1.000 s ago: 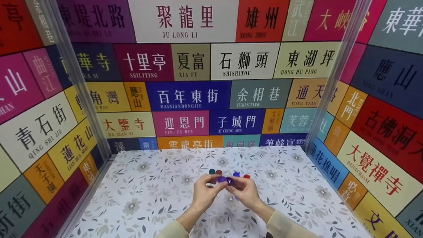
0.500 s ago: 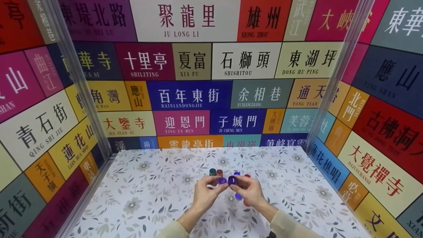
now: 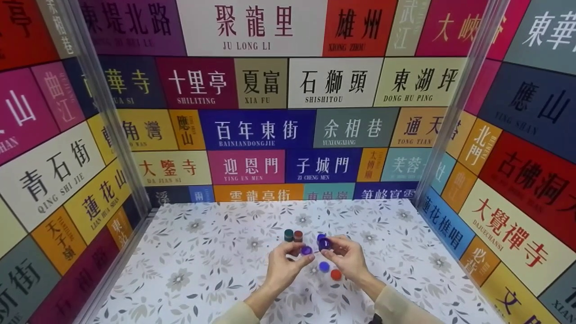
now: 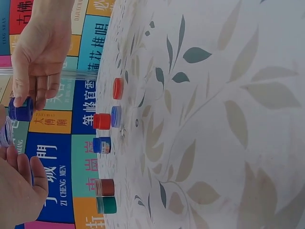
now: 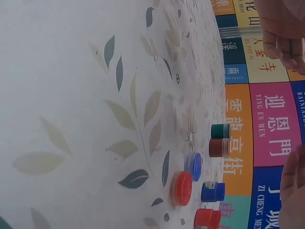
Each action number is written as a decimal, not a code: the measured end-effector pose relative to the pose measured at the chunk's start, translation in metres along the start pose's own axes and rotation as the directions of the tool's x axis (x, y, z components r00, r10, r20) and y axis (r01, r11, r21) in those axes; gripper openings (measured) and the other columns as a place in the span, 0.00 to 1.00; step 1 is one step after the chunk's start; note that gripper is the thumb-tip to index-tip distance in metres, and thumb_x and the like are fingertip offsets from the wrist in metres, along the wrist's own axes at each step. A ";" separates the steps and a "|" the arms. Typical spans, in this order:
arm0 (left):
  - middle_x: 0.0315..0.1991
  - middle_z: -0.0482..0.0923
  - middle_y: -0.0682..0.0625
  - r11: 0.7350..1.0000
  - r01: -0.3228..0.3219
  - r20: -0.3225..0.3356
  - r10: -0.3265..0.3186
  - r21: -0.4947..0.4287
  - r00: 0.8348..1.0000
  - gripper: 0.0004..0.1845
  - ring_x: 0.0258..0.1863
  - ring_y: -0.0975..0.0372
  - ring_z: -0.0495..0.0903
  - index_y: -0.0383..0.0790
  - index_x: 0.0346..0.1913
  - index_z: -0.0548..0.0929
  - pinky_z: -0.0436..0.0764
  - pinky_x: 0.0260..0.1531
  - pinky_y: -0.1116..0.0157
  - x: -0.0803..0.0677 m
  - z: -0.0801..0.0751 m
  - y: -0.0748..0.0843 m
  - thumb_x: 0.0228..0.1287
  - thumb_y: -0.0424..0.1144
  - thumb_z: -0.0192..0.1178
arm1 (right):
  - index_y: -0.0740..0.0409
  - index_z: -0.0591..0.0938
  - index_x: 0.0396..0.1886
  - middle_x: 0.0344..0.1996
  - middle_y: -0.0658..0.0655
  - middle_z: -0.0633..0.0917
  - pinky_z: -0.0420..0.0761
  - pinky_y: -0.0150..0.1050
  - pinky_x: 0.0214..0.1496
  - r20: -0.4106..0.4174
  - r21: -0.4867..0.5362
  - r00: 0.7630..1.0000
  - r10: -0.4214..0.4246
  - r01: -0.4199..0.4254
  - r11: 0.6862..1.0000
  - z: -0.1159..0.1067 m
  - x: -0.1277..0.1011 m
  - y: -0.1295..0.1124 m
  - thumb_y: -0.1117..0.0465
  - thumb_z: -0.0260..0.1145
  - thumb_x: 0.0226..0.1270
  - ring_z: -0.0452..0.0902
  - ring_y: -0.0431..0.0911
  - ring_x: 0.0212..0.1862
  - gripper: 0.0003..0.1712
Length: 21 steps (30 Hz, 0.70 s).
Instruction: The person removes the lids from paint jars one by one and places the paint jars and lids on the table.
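Above the floral table, my left hand (image 3: pixel 302 253) pinches a small purple lid (image 3: pixel 306 250). My right hand (image 3: pixel 326 248) grips a small purple jar (image 3: pixel 324 244) just to the right of it, a short gap between the two. In the left wrist view the right hand (image 4: pixel 28 98) holds the jar (image 4: pixel 20 109) by its fingertips, and the lid (image 4: pixel 4 131) shows at the frame edge above my left hand (image 4: pixel 19 186). The right wrist view shows only the edges of both hands.
On the floral tabletop (image 3: pixel 202 270) stand a green jar (image 3: pixel 288 235), a brown jar (image 3: pixel 298 236) and a blue jar (image 3: pixel 320 236). A blue lid (image 3: pixel 323 266) and a red lid (image 3: pixel 335 274) lie below the hands. A red jar (image 4: pixel 101 121) stands beside the blue lid. Sign-covered walls enclose three sides.
The purple lid and jar have drawn apart. My right hand has shifted up and to the right, uncovering the blue and red lids on the table.
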State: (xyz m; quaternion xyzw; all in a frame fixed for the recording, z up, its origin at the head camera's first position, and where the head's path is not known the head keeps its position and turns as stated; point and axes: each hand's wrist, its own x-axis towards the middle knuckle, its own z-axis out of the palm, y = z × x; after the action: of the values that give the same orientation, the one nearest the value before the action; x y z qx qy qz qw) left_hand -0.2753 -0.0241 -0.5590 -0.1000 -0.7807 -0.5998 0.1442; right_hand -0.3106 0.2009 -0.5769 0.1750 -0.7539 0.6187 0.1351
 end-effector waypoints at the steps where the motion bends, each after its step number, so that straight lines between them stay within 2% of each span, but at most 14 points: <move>1: 0.43 0.93 0.48 1.000 -0.004 0.003 0.004 -0.002 1.000 0.17 0.44 0.57 0.87 0.45 0.49 0.96 0.87 0.41 0.71 0.000 0.001 -0.001 0.57 0.42 0.87 | 0.71 0.92 0.57 0.50 0.69 0.90 0.92 0.32 0.53 -0.006 -0.009 1.000 -0.001 0.001 1.000 -0.001 0.000 0.000 0.75 0.80 0.65 0.91 0.40 0.45 0.20; 7: 0.42 0.93 0.48 0.999 -0.035 0.032 0.035 0.012 0.999 0.16 0.41 0.63 0.86 0.46 0.48 0.97 0.86 0.39 0.72 -0.004 0.007 -0.004 0.56 0.41 0.86 | 0.69 0.92 0.56 0.48 0.69 0.92 0.91 0.31 0.50 -0.037 -0.028 0.999 -0.002 0.001 1.000 -0.007 -0.002 0.005 0.73 0.82 0.63 0.89 0.36 0.42 0.20; 13: 0.42 0.93 0.51 0.995 -0.036 0.077 0.029 0.089 0.997 0.15 0.43 0.60 0.86 0.49 0.46 0.97 0.84 0.41 0.72 -0.005 0.012 -0.006 0.56 0.44 0.86 | 0.67 0.93 0.54 0.45 0.68 0.93 0.90 0.30 0.48 -0.046 -0.045 0.999 0.008 -0.010 0.999 -0.014 -0.001 0.007 0.73 0.84 0.62 0.90 0.35 0.41 0.20; 18: 0.41 0.94 0.52 0.990 -0.042 0.109 0.027 0.136 0.994 0.17 0.42 0.57 0.87 0.46 0.47 0.97 0.83 0.41 0.71 -0.008 0.019 -0.010 0.56 0.46 0.86 | 0.64 0.93 0.58 0.47 0.65 0.95 0.89 0.29 0.48 -0.040 -0.079 0.997 0.069 -0.072 0.994 -0.022 -0.001 0.009 0.70 0.84 0.63 0.90 0.38 0.42 0.22; 21: 0.41 0.94 0.53 0.985 -0.057 0.133 0.035 0.165 0.990 0.17 0.40 0.60 0.87 0.47 0.46 0.97 0.82 0.41 0.71 -0.008 0.023 -0.011 0.55 0.46 0.86 | 0.63 0.93 0.59 0.47 0.65 0.95 0.89 0.30 0.47 -0.047 -0.104 0.995 0.089 -0.093 0.990 -0.026 0.001 0.011 0.69 0.85 0.63 0.91 0.39 0.42 0.23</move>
State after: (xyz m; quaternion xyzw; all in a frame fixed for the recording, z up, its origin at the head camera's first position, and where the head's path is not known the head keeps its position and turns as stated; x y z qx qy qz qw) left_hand -0.2737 -0.0041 -0.5771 -0.1442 -0.8338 -0.5204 0.1151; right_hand -0.3165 0.2280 -0.5809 0.1200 -0.7898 0.5869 0.1315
